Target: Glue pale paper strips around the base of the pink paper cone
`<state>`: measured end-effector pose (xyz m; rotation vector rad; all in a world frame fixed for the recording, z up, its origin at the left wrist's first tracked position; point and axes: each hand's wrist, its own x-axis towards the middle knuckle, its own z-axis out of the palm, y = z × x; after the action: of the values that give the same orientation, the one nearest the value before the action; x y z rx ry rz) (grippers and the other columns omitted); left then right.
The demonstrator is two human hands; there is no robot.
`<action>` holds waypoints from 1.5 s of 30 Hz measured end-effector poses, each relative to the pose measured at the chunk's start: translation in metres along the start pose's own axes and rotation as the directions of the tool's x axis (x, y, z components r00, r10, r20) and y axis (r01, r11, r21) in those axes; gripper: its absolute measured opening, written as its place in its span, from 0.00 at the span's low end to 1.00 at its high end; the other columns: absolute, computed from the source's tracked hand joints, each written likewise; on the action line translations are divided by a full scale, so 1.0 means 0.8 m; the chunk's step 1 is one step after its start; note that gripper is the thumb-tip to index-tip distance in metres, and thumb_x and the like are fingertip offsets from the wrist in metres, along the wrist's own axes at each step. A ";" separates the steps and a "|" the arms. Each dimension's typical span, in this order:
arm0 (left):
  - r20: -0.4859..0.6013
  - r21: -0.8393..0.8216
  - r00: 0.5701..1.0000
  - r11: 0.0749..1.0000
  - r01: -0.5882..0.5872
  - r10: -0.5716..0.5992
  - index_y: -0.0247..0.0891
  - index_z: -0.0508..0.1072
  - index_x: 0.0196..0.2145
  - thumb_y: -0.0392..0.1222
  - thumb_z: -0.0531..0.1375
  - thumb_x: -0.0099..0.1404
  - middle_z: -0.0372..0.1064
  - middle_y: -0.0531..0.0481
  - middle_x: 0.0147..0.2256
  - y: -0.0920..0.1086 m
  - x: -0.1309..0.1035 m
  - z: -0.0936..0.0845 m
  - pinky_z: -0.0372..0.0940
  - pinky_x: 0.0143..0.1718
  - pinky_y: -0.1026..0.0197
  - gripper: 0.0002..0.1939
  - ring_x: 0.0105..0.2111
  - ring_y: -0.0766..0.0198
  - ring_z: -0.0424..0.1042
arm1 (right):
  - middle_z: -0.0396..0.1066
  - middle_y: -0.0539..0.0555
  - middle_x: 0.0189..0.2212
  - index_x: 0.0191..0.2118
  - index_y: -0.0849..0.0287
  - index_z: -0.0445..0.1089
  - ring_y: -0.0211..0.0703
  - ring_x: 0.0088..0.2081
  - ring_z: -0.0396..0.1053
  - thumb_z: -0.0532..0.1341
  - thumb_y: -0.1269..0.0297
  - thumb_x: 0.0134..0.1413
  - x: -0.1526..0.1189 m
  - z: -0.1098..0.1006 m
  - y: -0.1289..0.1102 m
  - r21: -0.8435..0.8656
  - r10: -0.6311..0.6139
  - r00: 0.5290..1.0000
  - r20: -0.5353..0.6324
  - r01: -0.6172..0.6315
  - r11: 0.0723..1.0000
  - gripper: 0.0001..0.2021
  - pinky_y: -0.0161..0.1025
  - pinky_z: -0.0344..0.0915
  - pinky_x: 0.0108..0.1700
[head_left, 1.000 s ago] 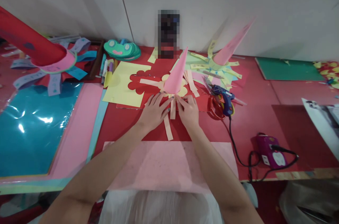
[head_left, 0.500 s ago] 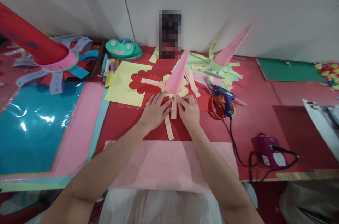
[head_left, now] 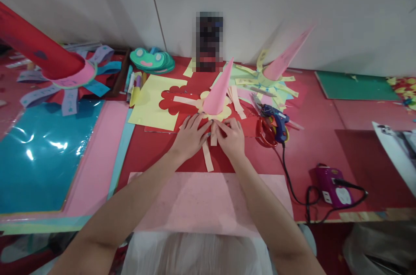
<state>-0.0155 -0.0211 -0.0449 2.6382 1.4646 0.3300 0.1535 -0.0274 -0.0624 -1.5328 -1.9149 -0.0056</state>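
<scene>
A pink paper cone (head_left: 219, 90) stands on a yellow scalloped paper piece (head_left: 226, 113) at the middle of the red table. My left hand (head_left: 191, 136) lies with fingers apart at the near left edge of the yellow piece. On the other side, my right hand (head_left: 232, 137) has its index finger and thumb at the top of a pale strip (head_left: 213, 138), pressing where it meets the yellow edge. Another pale strip (head_left: 207, 157) lies between my wrists. One more strip (head_left: 185, 101) extends left from the flower shape over red scalloped paper (head_left: 165, 103).
A blue glue gun (head_left: 276, 121) with a cord to a purple power socket (head_left: 334, 188) lies right. Behind stands another pink cone (head_left: 282, 60). Green frog cutouts (head_left: 151, 61), markers (head_left: 133, 86) and a red tube (head_left: 42, 51) are at left. Pink paper (head_left: 211, 205) lies in front.
My right index finger and thumb have moved slightly left, over the top of the pale strip, closer to my left fingertips. My left hand is nearly unchanged.
</scene>
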 end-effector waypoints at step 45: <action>-0.101 -0.081 0.990 0.991 -0.105 0.097 0.33 0.68 0.51 0.36 0.45 0.69 0.67 0.42 0.53 0.012 -0.002 -0.006 0.53 0.62 0.47 0.18 0.57 0.56 0.63 | 0.73 0.57 0.44 0.47 0.58 0.65 0.48 0.47 0.67 0.51 0.72 0.55 0.001 -0.003 -0.008 0.153 0.095 0.990 0.107 -0.111 0.982 0.14 0.48 0.60 0.52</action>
<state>-0.0096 -0.0272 -0.0385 2.6670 1.3131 0.5258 0.1492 -0.0297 -0.0581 -1.5468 -1.8614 0.2679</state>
